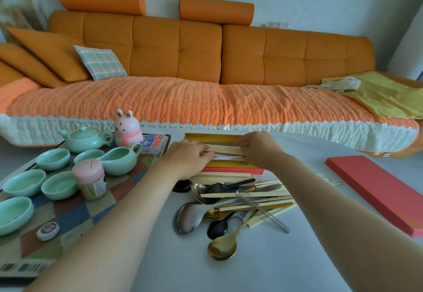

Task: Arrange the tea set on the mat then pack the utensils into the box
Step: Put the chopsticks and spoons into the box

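Observation:
A gold-lined red box (pixel 212 136) lies open at the table's far middle. Both hands reach into it. My left hand (pixel 186 158) and my right hand (pixel 259 147) pinch the two ends of a bundle of pale chopsticks (pixel 226 149) lying across the box. In front of the box sits a heap of spoons (pixel 199 217), more chopsticks (pixel 263 200) and a small wire strainer (pixel 246 196). On the patchwork mat (pixel 75 211) at left stand a mint-green teapot (pixel 85 138), a pouring pitcher (pixel 121 159) and several green cups (pixel 53 159).
The red box lid (pixel 377 191) lies at the right of the white table. A pink rabbit figure (pixel 127 129), a pink-capped jar (pixel 90 178), a small packet (pixel 152 143) and a round tin (pixel 48 231) stand on or by the mat. An orange sofa (pixel 206 63) runs behind the table.

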A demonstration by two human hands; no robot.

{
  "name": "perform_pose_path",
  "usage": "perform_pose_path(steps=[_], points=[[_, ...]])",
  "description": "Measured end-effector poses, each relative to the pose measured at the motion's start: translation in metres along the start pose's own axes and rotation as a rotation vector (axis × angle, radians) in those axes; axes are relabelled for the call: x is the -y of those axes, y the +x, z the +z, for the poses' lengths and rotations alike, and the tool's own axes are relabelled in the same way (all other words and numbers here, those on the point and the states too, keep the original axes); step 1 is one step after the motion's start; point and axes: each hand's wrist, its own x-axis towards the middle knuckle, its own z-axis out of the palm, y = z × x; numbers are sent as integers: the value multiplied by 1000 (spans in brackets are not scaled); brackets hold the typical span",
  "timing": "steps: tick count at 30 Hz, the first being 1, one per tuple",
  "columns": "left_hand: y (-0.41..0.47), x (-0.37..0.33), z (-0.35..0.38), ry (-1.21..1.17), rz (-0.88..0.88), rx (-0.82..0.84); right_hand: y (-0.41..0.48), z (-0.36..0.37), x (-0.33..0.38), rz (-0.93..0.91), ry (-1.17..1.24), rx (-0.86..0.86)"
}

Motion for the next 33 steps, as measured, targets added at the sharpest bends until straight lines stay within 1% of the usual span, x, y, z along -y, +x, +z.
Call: perform_pose_path(steps=[2, 5, 7, 8, 10, 12, 15, 18, 23, 29, 33], points=[[-4, -3, -1, 1, 37, -88, -8, -7, 3, -45, 35, -51], [-10, -13, -4, 52, 116, -261, -23, -15, 10, -175, 62, -147], [-15, -22, -6, 31, 181, -360, -36, -19, 16, -230, 67, -131], [-18, -28, -8, -6, 204, -381, -42, -21, 19, -235, 61, -84], [-26, -38, -12, -95, 210, -347, -58, -25, 22, -206, 27, 47], [-34, -48, -14, -139, 189, -232, -74, -29, 20, -183, -24, 139], [-45, -56, -13, -102, 161, -35, -92, -34, 12, -148, -65, 212], [-52, -59, -14, -32, 119, 78, -102, -36, 5, -126, -104, 240], [-61, -59, -20, 50, 139, 102, -113, -32, 2, -146, -128, 215], [-67, -56, -16, 5, 151, 63, -114, -26, 8, -133, -160, 180], [-66, -53, -15, -59, 140, -14, -109, -24, 11, -121, -97, 149]])
